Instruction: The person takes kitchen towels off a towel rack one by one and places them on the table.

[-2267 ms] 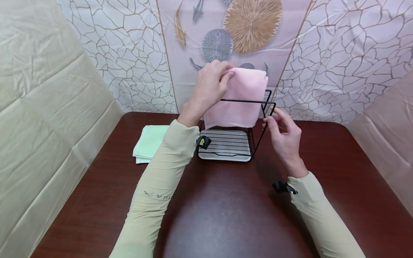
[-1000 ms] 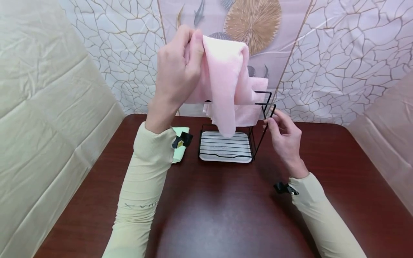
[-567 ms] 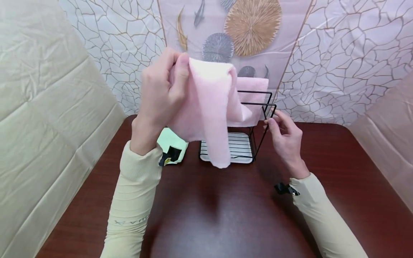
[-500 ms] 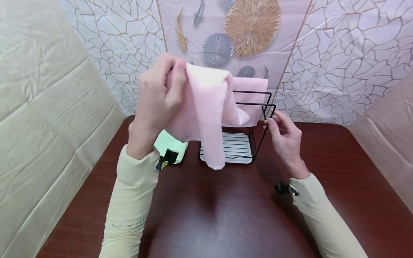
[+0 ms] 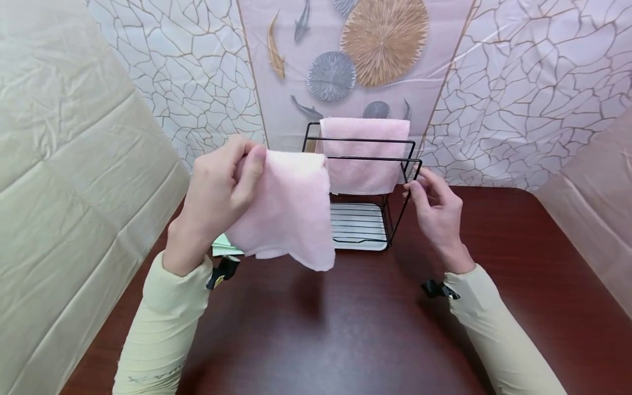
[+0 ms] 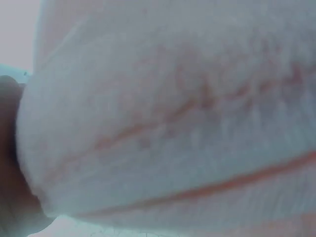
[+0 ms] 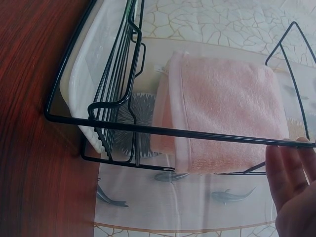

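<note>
Work is judged part-way through, with three cloths accounted for. The left hand (image 5: 214, 189) holds a pink cloth (image 5: 291, 208) by its upper edge, pinched between thumb and curled fingers; the cloth hangs above the tabletop (image 5: 345, 329), in front of and to the left of the black wire rack (image 7: 197, 134), overlapping it in the head view. The left wrist view is filled by blurred fabric and adds little. The right hand (image 5: 436, 211) pinches the rack's right side upright between thumb and fingers, apparently to steady it. A second pink cloth (image 5: 367, 170) is draped at the rack's rear, over an upper rail, its lower edge hanging above the wire base. A white tray (image 7: 89, 84) sits beneath that base. A green cloth (image 5: 224, 247) lies on the tabletop at the left, mostly hidden behind the left hand and its cloth. Assessment: one pink cloth is on the rack, the held one is off it and not yet set down; whether the draped cloth still needs handling cannot be determined.
</note>
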### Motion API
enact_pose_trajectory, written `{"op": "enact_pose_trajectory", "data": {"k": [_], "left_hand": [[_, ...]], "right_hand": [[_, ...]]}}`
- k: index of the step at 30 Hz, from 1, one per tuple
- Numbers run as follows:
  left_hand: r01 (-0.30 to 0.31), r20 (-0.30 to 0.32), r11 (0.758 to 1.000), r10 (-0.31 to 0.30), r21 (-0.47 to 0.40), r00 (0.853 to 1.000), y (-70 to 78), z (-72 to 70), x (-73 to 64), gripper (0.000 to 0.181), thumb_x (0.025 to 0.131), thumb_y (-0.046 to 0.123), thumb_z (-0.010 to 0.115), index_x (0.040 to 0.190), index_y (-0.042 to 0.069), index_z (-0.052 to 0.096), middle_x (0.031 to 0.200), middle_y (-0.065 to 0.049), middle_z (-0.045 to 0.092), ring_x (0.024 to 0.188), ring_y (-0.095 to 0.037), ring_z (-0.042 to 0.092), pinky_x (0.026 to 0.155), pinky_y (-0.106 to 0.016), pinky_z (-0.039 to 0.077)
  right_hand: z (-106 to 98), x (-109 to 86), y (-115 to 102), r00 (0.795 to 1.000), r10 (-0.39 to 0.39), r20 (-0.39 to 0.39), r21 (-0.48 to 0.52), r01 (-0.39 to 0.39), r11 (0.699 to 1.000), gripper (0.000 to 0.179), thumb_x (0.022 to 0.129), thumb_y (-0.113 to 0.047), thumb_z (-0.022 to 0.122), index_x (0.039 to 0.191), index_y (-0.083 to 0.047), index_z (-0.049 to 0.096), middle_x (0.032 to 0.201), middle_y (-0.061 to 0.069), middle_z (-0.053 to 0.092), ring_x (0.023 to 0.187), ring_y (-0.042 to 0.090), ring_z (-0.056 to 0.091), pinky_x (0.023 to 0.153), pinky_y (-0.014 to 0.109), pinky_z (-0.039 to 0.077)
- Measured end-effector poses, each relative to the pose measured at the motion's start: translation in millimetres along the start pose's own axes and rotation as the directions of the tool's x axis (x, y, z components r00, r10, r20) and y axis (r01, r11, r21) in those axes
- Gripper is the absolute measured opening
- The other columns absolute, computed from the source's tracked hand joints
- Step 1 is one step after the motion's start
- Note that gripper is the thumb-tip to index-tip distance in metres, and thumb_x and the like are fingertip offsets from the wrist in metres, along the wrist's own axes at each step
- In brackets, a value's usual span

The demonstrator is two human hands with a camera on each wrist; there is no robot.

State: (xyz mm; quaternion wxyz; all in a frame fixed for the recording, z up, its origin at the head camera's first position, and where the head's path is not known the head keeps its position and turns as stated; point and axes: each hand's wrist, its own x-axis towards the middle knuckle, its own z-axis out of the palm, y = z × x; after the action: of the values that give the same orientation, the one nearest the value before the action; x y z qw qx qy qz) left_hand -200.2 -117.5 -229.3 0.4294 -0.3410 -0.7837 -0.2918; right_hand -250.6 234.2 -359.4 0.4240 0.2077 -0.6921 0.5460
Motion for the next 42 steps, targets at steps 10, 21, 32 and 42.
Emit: {"op": "enact_pose_trajectory", "data": {"k": [10,21,32,42], "left_hand": [[-0.002,0.143,0.996,-0.011,0.088,0.990,-12.1,-17.5,-35.6,0.008,0.091,0.013,0.066,0.084,0.009,0.065,0.060,0.003,0.051,0.055,-0.007,0.043,0.055,-0.024,0.036],[-0.165,0.293,0.980,0.127,0.108,0.948,11.3,-50.8,-68.2,0.045,0.105,0.042,0.037,0.078,0.015,0.060,0.068,0.011,0.051,0.060,-0.001,0.042,0.052,-0.019,0.036],[0.123,0.659,0.970,-0.234,0.211,0.715,-39.3,-57.8,-97.5,0.022,0.094,0.024,0.066,0.074,0.024,0.056,0.061,0.018,0.041,0.057,0.002,0.037,0.055,-0.020,0.034],[0.342,0.830,0.902,-0.393,0.264,0.395,-138.3,-21.2,-148.7,0.013,0.097,0.025,0.061,0.097,0.014,0.069,0.086,0.004,0.071,0.082,-0.014,0.064,0.076,-0.036,0.051]], "right_hand": [[0.9,-0.9,1.6,1.000,0.015,0.005,0.003,-0.015,1.000,0.033,0.090,0.009,0.062,0.122,0.002,0.066,0.082,0.012,0.068,0.070,0.007,0.065,0.062,0.014,0.050],[-1.3,-1.5,-0.3,1.000,0.016,0.013,-0.027,-0.015,1.000,0.032,0.089,0.008,0.063,0.121,0.001,0.067,0.082,0.013,0.069,0.069,0.007,0.065,0.062,0.014,0.050],[-4.1,1.1,0.9,1.000,0.018,0.013,-0.034,-0.017,0.999,0.032,0.090,0.008,0.063,0.121,0.001,0.067,0.082,0.015,0.068,0.069,0.006,0.064,0.061,0.013,0.049],[-4.6,1.0,2.1,0.999,0.025,0.029,-0.049,-0.024,0.999,0.033,0.090,0.007,0.063,0.123,0.000,0.066,0.083,0.015,0.069,0.069,0.007,0.065,0.061,0.013,0.049]]}}
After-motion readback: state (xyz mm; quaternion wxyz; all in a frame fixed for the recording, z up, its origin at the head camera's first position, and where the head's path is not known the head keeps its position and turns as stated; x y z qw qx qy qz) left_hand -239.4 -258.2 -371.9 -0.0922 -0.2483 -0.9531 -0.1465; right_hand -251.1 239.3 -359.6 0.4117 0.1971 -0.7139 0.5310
